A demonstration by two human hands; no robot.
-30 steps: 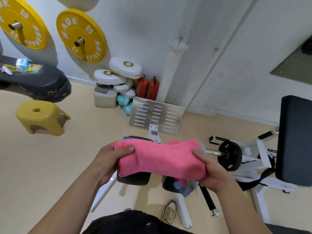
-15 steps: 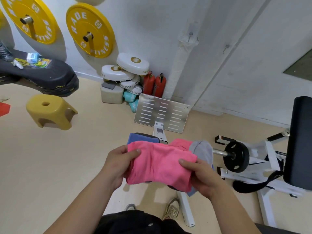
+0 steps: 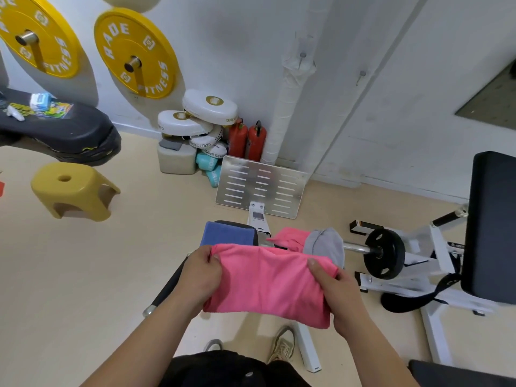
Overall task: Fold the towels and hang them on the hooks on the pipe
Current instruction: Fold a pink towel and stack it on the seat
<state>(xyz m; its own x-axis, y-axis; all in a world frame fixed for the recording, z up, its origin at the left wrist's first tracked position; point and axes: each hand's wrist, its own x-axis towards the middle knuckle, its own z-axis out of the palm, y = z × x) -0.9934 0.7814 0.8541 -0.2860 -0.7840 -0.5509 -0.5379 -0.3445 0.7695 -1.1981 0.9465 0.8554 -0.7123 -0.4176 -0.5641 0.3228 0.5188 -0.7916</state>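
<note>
A folded pink towel (image 3: 268,283) hangs between my hands at waist height. My left hand (image 3: 202,273) pinches its upper left corner and my right hand (image 3: 333,289) grips its right edge. Behind it, a blue towel (image 3: 226,233), a second pink towel (image 3: 290,237) and a grey towel (image 3: 325,244) lie on the black pads of a gym machine. A white wrapped pipe (image 3: 290,101) runs up the wall, with a small hook (image 3: 302,55) near its top. A second hook (image 3: 362,74) sticks out of the wall to its right.
A yellow stool (image 3: 72,191) stands on the floor at left, below a black bench (image 3: 55,135). Two yellow weight plates (image 3: 136,54) hang on the wall. White pads and two red extinguishers (image 3: 247,139) sit by the pipe's base. A black plate (image 3: 384,254) and a padded backrest (image 3: 492,224) are at right.
My hands have drawn closer together, so the pink towel is narrower and hangs deeper. The view has shifted, bringing the blue and grey towels behind into sight.
</note>
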